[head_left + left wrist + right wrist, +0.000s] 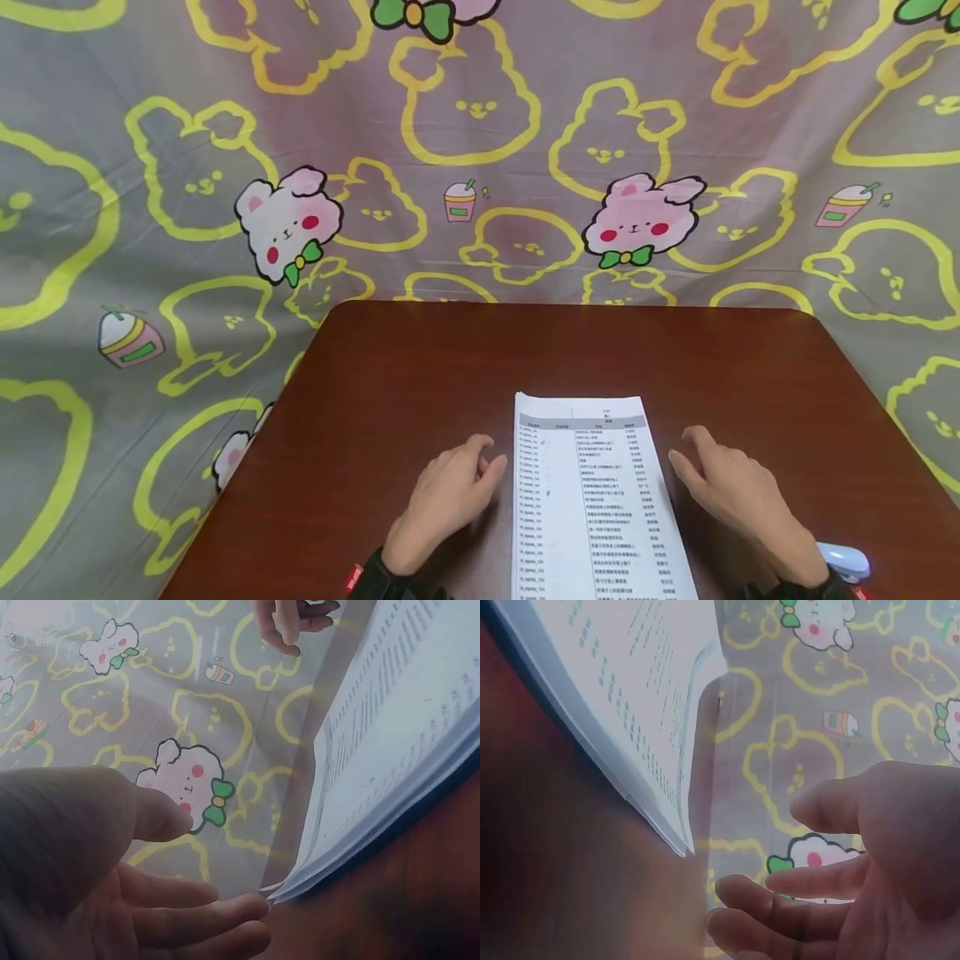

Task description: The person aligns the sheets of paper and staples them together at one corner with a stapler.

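A stack of printed paper sheets (pixel 558 500) lies on the brown table, its top page covered in rows of a table with a grey header band. To the left of the stack is my left hand (pixel 452 492), fingers loosely bent and holding nothing. My right hand (pixel 738 492) is on the other side, a little apart from the paper's right edge, also holding nothing. In the left wrist view the sheets (pixel 382 727) show several layers at their edge, close to the fingertips. The right wrist view shows the stack (pixel 622 697) with slightly lifted corners.
A light blue and white object (pixel 845 560), its kind unclear, lies beside the right wrist, partly hidden by it. The brown tabletop (pixel 420 367) has rounded far corners. Behind it hangs a grey cloth (pixel 525 108) with yellow outlined animals.
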The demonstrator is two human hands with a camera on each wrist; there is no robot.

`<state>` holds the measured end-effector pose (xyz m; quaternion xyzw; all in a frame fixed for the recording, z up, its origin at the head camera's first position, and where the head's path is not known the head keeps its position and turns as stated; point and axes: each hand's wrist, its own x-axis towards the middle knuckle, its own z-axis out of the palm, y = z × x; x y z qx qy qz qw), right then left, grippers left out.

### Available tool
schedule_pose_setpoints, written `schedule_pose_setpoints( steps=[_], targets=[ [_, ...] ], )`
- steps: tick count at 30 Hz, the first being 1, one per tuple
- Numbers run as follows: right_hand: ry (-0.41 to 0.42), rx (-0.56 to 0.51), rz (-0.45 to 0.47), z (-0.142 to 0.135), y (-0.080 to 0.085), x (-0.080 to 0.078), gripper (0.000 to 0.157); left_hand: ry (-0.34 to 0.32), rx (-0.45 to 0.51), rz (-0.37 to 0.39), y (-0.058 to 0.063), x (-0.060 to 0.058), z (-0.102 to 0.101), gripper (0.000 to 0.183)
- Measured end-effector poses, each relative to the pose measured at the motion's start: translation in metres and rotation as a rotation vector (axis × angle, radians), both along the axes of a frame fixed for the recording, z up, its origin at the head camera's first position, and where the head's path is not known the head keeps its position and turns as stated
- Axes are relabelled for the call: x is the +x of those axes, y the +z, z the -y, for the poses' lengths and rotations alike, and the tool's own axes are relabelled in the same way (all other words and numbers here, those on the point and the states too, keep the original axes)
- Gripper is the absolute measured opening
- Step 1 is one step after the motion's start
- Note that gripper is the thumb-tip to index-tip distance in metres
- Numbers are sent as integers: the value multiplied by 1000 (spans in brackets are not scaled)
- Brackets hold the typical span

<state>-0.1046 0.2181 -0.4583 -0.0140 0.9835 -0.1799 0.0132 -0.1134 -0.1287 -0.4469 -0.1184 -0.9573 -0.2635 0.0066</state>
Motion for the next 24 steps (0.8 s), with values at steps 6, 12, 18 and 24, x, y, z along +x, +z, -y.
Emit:
schedule_pose_setpoints(
  steps=[6,12,18,24],
  targets=[
    [7,0,57,2,0,-14,53,-2,45,55,-2,-12,-9,45],
    [-19,0,72,8,-5,-23,54,-11,80,131,-6,-19,-16,44],
    [-32,-22,45,10,-12,-25,55,11,68,131,-8,-21,-20,45],
    [-32,-29,54,16,-17,-25,57,30,63,123,-13,-22,-21,48]
  ],
)
